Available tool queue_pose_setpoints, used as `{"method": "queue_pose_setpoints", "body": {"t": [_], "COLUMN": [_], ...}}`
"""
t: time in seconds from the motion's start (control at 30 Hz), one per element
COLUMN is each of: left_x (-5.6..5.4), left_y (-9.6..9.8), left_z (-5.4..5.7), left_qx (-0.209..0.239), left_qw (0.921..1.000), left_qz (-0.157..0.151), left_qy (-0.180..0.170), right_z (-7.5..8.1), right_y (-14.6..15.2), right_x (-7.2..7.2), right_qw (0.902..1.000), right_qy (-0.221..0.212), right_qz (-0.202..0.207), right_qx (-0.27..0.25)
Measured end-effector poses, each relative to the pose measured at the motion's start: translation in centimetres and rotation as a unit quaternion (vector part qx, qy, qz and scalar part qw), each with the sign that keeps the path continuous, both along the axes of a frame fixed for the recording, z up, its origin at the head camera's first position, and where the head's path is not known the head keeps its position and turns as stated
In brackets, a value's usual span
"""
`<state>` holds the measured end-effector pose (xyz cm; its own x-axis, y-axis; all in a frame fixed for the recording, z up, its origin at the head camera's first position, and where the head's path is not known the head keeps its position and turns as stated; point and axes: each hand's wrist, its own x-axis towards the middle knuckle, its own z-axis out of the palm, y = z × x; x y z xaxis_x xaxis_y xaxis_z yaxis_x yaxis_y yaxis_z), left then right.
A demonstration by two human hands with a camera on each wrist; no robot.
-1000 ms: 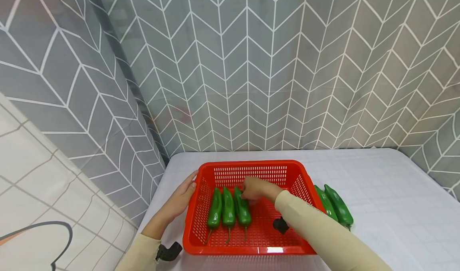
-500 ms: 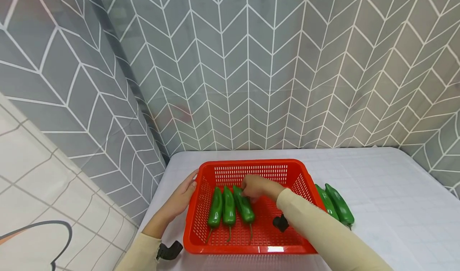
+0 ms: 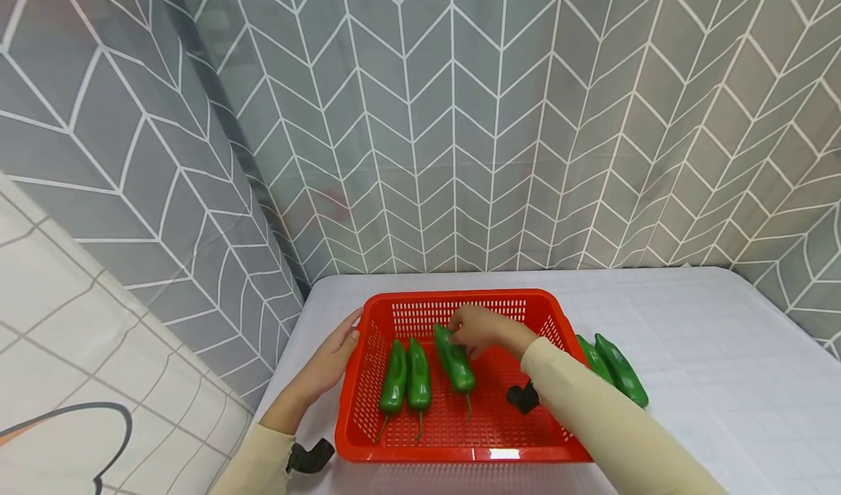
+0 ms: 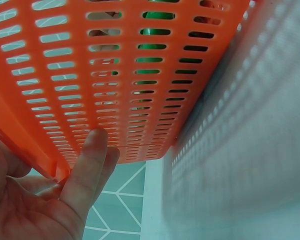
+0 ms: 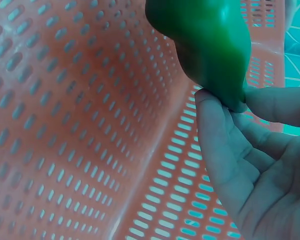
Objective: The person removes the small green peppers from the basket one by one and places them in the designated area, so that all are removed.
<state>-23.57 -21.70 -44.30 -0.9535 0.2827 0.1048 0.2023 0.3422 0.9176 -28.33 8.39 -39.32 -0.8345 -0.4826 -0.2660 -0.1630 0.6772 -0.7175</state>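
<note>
Sleeve [image 3: 611, 416] cloth on our right arm hides the near right corner of a red basket [image 3: 407, 453]; beyond, two loose peppers [image 3: 621, 371] lie on the table [image 3: 696, 334], right. Our left hand [image 3: 331, 361], fingers mostly straight, touches the outer left wall. Our right hand [image 3: 482, 331] pinches a green pepper [image 3: 456, 367] near its far end, inside the basket, right of two neighbouring peppers [image 3: 394, 382].

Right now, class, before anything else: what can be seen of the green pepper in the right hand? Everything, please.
The green pepper is long and glossy, with smooth, uneven skin. A thin stem points toward the person; the narrower tip points away. The fingers and thumb of the right hand pinch it near the tip. It slants inside the red basket, apart from two other peppers at its left. Whether it touches the basket floor cannot be told.
</note>
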Motion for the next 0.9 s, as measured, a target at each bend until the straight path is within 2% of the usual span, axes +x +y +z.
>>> {"method": "queue_pose_setpoints", "body": {"t": [0.17,0.47,0.67,0.9], "left_x": [0.1,0.1,0.1,0.0], "left_y": [0.0,0.2,0.1,0.2], "left_z": [0.0,0.2,0.2,-0.1], "left_qx": [0.0,0.001,-0.001,-0.002], "left_qw": [1.0,1.0,1.0,0.9999], "left_qz": [0.0,0.002,0.006,0.014], "left_qy": [0.0,0.002,0.007,-0.002], "right_z": [0.5,1.0,1.7,2.4], "right_y": [0.6,2.2,3.1,4.0], "right_x": [0.0,-0.4,-0.4,-0.2], "right_qw": [0.9998,0.9991,0.9986,0.9985], "right_qy": [0.013,0.011,0.019,0.023], "right_qz": [-0.012,-0.027,-0.019,-0.013], "right_qx": [-0.003,-0.03,-0.045,-0.048]}}
